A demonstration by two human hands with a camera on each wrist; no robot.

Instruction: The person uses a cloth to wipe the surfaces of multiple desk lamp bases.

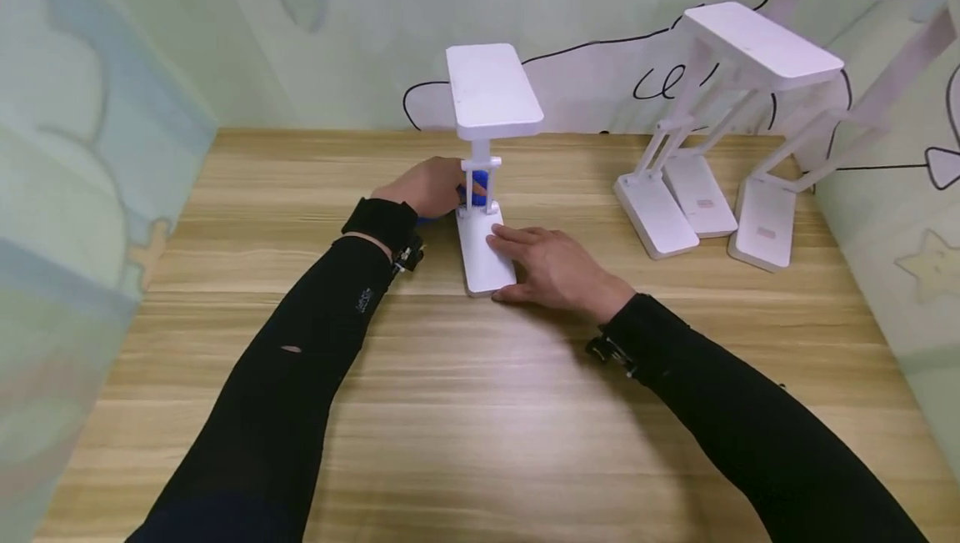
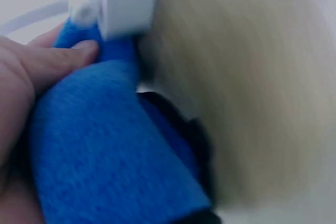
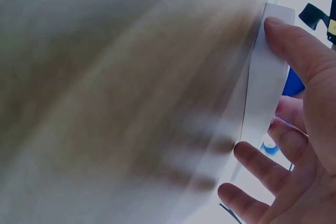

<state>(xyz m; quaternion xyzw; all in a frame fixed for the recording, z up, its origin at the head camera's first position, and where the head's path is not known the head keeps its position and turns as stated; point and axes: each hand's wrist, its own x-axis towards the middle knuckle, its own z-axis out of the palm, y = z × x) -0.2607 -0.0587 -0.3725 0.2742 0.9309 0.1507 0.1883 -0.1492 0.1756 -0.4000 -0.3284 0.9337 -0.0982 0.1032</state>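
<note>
"What's the room like on your feed?"

"From my station I see pale green mural walls (image 1: 375,9) beyond the left hand (image 1: 426,188) and the right hand (image 1: 558,269). Below both hands is a wood-grained tabletop (image 1: 450,443), its grain running crosswise."

"Any lamps?"

"Three white jointed lamps (image 1: 761,42) stand to the right of the right hand, well apart from it. A fourth white desk lamp (image 1: 495,91) stands upright between the two hands."

"How does that one lie from them?"

"Its base (image 1: 485,258) is just left of the right hand, long axis running away from the head camera, near end by the right thumb. The crossbar (image 1: 482,163) is just up and right of the left hand. I'd call the right hand nearer the base, the left nearer the upright."

"And their hold?"

"The right has its fingers spread, touching the base's side, wrapped round nothing. The left pinches a blue cloth (image 2: 110,145) against the lamp's white upright, thumb on top. I can't tell how its other fingers lie; the lamp and cloth hide them."
</note>
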